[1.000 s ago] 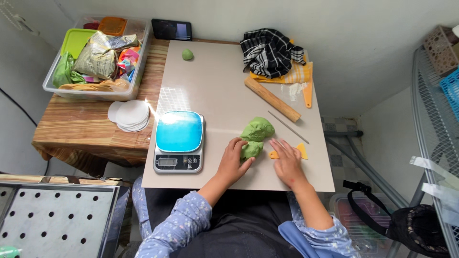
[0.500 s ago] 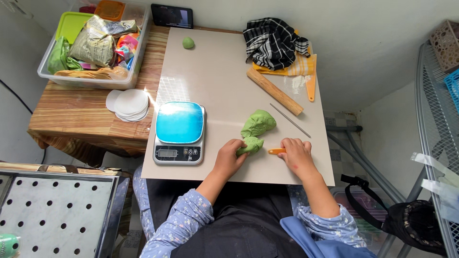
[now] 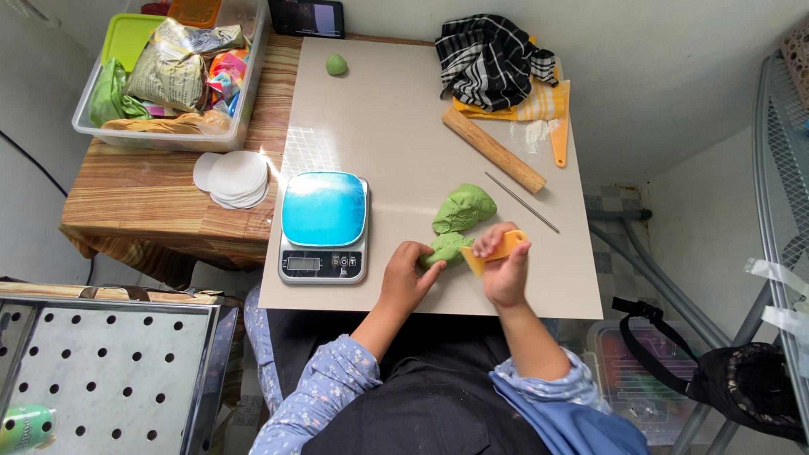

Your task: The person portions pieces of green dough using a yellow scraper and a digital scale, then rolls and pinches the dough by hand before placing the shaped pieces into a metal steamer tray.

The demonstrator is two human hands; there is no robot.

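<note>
A lump of green dough (image 3: 462, 209) lies on the beige board (image 3: 388, 126), with a smaller green piece (image 3: 447, 248) just in front of it. My left hand (image 3: 406, 276) rests on the board with its fingertips on that smaller piece. My right hand (image 3: 506, 268) holds an orange dough scraper (image 3: 493, 250) lifted off the board, right beside the small piece. A small green dough ball (image 3: 336, 64) sits at the far end of the board.
A blue-topped kitchen scale (image 3: 324, 223) stands left of the dough. A wooden rolling pin (image 3: 494, 149), a thin metal rod (image 3: 521, 202), a checked cloth (image 3: 493, 55) and an orange spatula (image 3: 559, 126) lie at the back right. White paper discs (image 3: 238, 178) and a cluttered plastic bin (image 3: 168, 76) sit on the wooden table.
My right hand has picked the orange scraper up off the board and raised it beside the small dough piece. My left hand stays on the dough.
</note>
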